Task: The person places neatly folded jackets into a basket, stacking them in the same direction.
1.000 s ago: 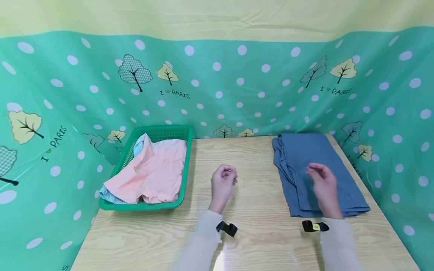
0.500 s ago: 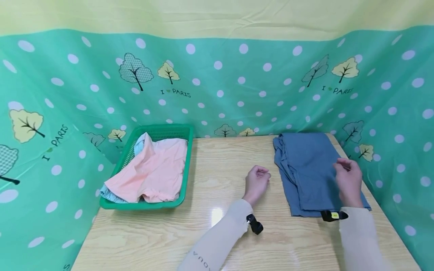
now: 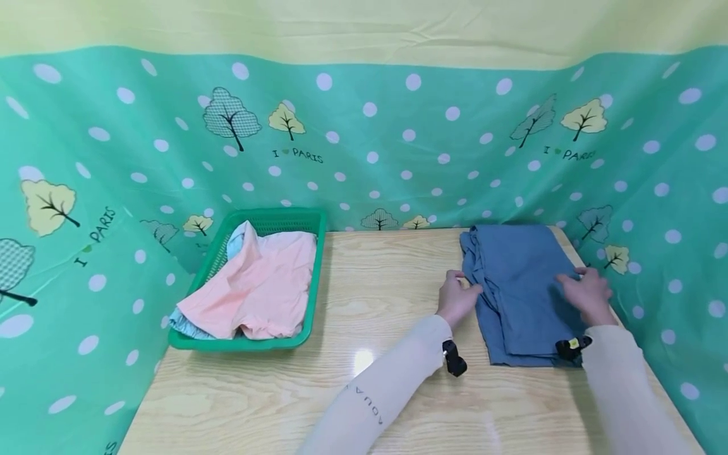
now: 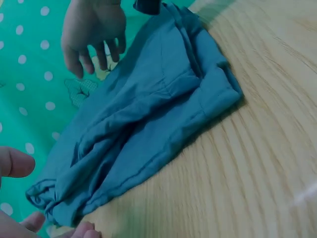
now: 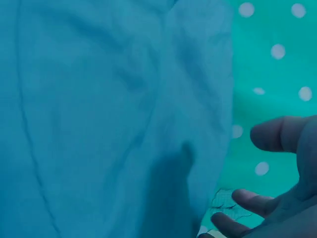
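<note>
A folded blue garment [image 3: 523,284] lies at the right side of the table, its layers bunched along the left edge. My left hand [image 3: 457,298] is at that left edge, thumb and fingers apart; in the left wrist view its thumb [image 4: 17,162] and fingertips stand around the bunched corner, with no pinch seen. Whether they touch the cloth I cannot tell. Above the garment's right edge is my right hand [image 3: 589,293], fingers spread. In the right wrist view a gap shows between its thumb [image 5: 277,135] and fingers, and its shadow falls on the cloth.
A green plastic basket [image 3: 313,303] stands at the table's left, holding a pink garment [image 3: 273,272] over light blue cloth [image 3: 190,328]. A green polka-dot curtain [image 3: 387,170] hangs close around the back and both sides of the wooden table [image 3: 392,265].
Both hands have moved right, the left from mid-table to the blue garment's left edge, the right across to its right edge. Their fingers have spread from a loose curl. The garment lies as before.
</note>
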Demonstrator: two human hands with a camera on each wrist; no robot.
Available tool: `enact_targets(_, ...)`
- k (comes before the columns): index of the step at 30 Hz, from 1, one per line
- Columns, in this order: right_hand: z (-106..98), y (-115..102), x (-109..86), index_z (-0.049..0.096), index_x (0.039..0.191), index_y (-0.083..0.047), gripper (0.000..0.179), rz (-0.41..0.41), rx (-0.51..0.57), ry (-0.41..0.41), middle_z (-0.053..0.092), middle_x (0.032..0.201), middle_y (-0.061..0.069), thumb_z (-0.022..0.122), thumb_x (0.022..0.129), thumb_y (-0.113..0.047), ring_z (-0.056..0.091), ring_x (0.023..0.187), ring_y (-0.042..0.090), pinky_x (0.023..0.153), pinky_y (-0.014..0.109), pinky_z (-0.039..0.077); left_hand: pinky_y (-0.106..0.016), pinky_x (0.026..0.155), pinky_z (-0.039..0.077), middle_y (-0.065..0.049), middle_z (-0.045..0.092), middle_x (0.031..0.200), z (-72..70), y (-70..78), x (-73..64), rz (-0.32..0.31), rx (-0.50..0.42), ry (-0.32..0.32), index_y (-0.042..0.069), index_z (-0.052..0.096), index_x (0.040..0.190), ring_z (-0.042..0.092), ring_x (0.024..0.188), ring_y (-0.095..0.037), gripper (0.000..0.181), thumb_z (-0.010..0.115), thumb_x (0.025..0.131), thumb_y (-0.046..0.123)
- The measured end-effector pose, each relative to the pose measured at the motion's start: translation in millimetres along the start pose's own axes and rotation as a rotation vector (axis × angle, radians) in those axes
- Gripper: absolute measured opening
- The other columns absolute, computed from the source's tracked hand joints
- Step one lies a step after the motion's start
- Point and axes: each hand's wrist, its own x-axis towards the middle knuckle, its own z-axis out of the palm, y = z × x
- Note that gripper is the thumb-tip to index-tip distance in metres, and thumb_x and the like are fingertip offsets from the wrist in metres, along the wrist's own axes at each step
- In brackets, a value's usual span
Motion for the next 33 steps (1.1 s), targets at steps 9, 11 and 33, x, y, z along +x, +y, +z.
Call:
enact_targets(9, -14, 20, 24.7, 0.003, 0.153, 0.021, 0.097, 0.111, -0.119, -0.088, 0.012, 0.149, 0.052, 0.043, 0.101, -0.05, 0.023, 0.129, 0.066, 0.097, 0.067, 0.042, -0.032, 0.09, 0.049, -0.012, 0.06, 0.135, 22.0, 14.9, 6.7, -0.057, -0.098, 0.044, 0.015, 0.038, 0.151, 0.058, 0.102, -0.014, 0.07, 0.071, 0.091, 0.026)
enact_targets(11, -16, 24, 27.4, 0.005, 0.152, 0.023, 0.097, 0.113, -0.131, -0.086, 0.016, 0.148, 0.051, 0.044, 0.1, -0.05, 0.025, 0.128, 0.066, 0.099, 0.067, 0.042, -0.033, 0.09, 0.048, -0.013, 0.058, 0.136, 24.4, 18.0, 5.0, -0.067, -0.118, 0.057, 0.014, 0.036, 0.153, 0.056, 0.102, -0.016, 0.072, 0.071, 0.091, 0.025)
enact_targets(33, -3, 25, 36.8, 0.002, 0.154, 0.018, 0.09, 0.122, 0.012, -0.179, 0.012, 0.156, 0.047, 0.048, 0.101, -0.037, 0.023, 0.143, 0.062, 0.117, 0.066, 0.031, -0.044, 0.117, 0.038, -0.019, 0.038, 0.156, 27.3, 23.0, 13.2, -0.213, -0.351, 0.061, 0.0, 0.025, 0.155, 0.043, 0.14, -0.032, 0.087, 0.074, 0.088, 0.023)
